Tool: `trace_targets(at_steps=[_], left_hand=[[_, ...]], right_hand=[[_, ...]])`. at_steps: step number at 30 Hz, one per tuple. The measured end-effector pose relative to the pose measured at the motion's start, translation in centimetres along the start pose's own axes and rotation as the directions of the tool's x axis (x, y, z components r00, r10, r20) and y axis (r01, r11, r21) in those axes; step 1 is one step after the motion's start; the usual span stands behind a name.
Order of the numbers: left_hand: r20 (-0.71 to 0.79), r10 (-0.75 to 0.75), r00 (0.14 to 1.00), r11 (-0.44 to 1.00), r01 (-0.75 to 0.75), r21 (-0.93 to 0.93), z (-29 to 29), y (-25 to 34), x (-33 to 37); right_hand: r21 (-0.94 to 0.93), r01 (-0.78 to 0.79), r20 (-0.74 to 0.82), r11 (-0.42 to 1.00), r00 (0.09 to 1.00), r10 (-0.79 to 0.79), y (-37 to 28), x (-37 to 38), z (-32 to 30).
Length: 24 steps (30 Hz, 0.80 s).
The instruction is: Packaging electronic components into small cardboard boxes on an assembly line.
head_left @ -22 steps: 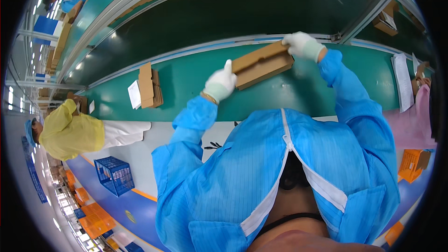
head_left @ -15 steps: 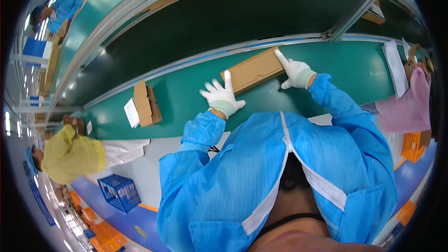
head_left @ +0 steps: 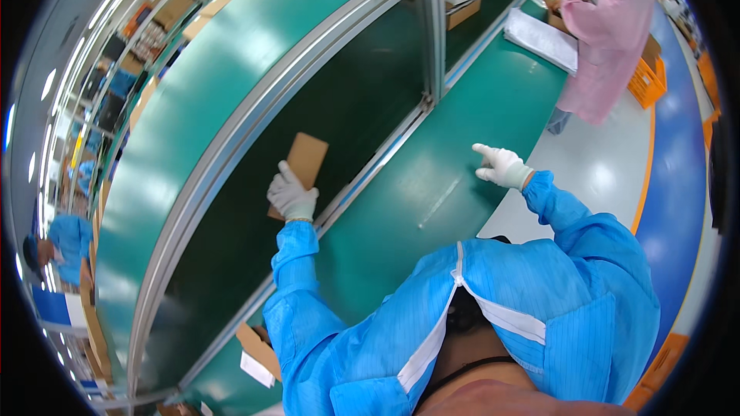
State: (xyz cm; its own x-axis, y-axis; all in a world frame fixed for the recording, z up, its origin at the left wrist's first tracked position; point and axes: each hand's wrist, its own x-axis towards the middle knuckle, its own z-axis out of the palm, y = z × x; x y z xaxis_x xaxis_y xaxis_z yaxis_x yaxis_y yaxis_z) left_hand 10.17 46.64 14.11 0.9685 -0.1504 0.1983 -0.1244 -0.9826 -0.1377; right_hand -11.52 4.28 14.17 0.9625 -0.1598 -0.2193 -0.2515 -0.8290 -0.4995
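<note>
Head view: left grip [head_left: 292, 196] touches a plain brown box [head_left: 308, 157].

A: Looks like what, a shop?
B: Looks like a factory packing floor. Has a long green worktop [head_left: 385, 223], a dark belt-like strip [head_left: 362, 100] alongside, metal framing [head_left: 428, 31], and a cardboard box [head_left: 310, 152].
A: Shows more?
B: Includes a co-worker in pink [head_left: 613, 38], a co-worker in blue [head_left: 71, 243], an orange crate [head_left: 647, 85] and a blue floor lane [head_left: 678, 169].

Brown box [head_left: 309, 158] — partly hidden, pink-coated co-worker [head_left: 609, 42] — cropped
</note>
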Motion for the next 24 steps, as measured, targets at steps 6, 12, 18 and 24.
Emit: trace_targets(at_steps=[6,12,18,24], left_hand=[[-0.116,-0.040,0.992,0.996,0.049,0.080,5.8,-0.7,2.6],[-0.044,-0.151,0.988,0.975,0.156,0.155,6.2,3.1,-1.5],[-0.117,-0.070,0.991,0.997,0.071,0.004,4.1,11.6,-3.7],[0.041,-0.021,0.999,0.913,0.035,-0.405,1.1,26.4,-12.4]], right_hand=[[0.044,-0.041,-0.171,0.998,0.984,0.048,4.9,5.5,-5.8],[-0.069,0.089,-0.406,0.994,0.907,-0.109,10.9,20.6,-11.1],[-0.236,-0.158,-0.413,0.959,0.909,0.048,12.5,36.3,-14.5],[-0.577,-0.166,-0.396,0.800,0.913,-0.097,15.3,45.7,-16.0]])
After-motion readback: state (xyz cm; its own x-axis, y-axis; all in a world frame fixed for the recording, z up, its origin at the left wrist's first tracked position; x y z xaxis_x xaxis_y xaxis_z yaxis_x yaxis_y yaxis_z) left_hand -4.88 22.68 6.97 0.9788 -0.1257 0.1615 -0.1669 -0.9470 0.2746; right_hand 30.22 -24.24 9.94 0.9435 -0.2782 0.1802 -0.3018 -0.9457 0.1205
